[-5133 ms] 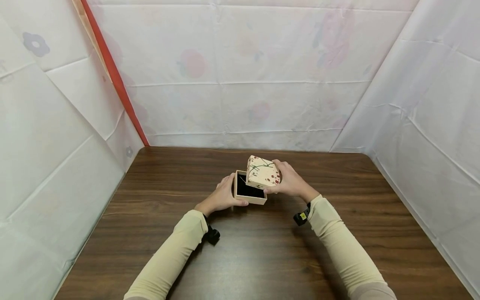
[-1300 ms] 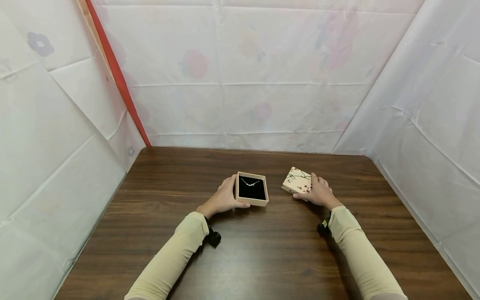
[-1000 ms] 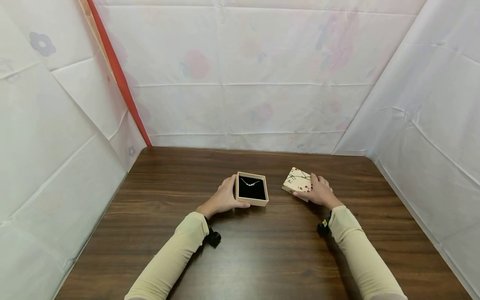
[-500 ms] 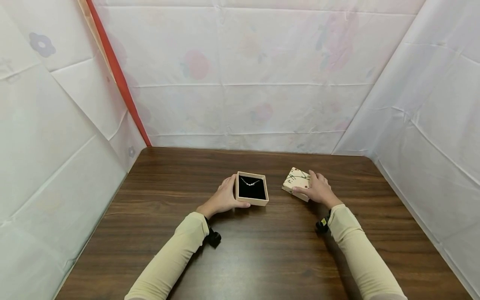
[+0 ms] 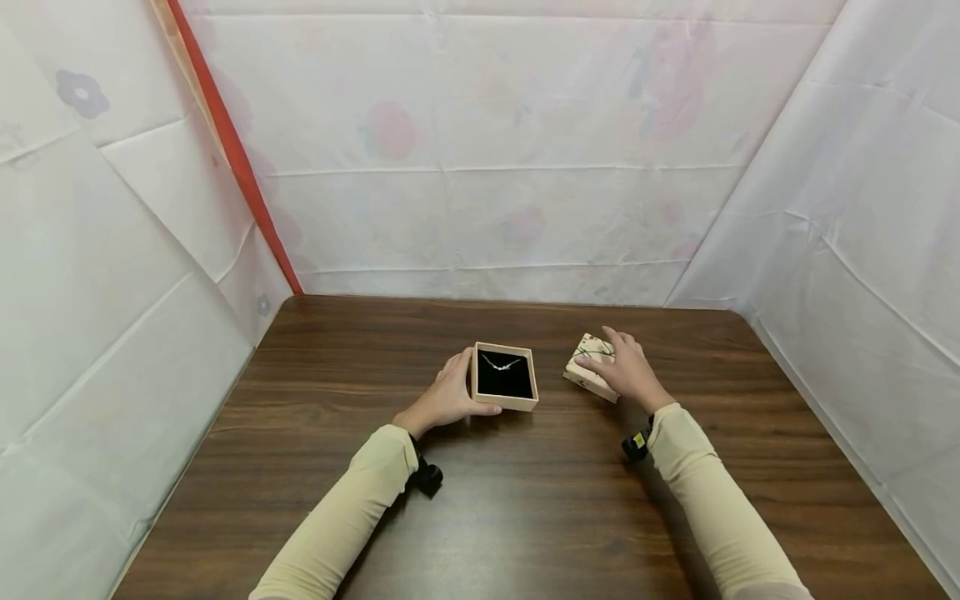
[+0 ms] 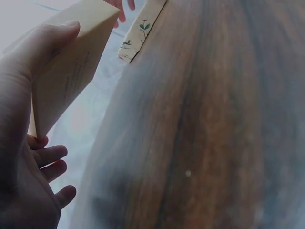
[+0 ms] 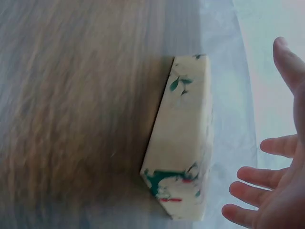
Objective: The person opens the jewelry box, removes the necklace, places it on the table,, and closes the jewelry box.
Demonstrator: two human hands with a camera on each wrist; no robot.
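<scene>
My left hand [image 5: 446,396] grips the left corner of a small cardboard jewelry box base [image 5: 506,403], thumb along its front wall. A black pad inside carries a silver necklace [image 5: 501,367]. In the left wrist view, the box base [image 6: 78,71] is raised off the table, with faint print on its underside. To the right, the floral box lid [image 5: 591,383] lies on the table. Over that lid hovers my right hand [image 5: 628,371], fingers spread. The right wrist view shows a gap between the lid [image 7: 178,129] and the right hand [image 7: 281,186].
A dark wood-grain table [image 5: 495,500] spreads under both arms. White patterned sheets [image 5: 480,208] enclose it at the back and both sides, and a red strip [image 5: 232,150] runs down the back left corner. Each wrist wears a black camera [image 5: 427,477].
The lid has gone from above the box base to the table at right. My right hand has let go of it and shifted slightly left. My left hand keeps holding the box base.
</scene>
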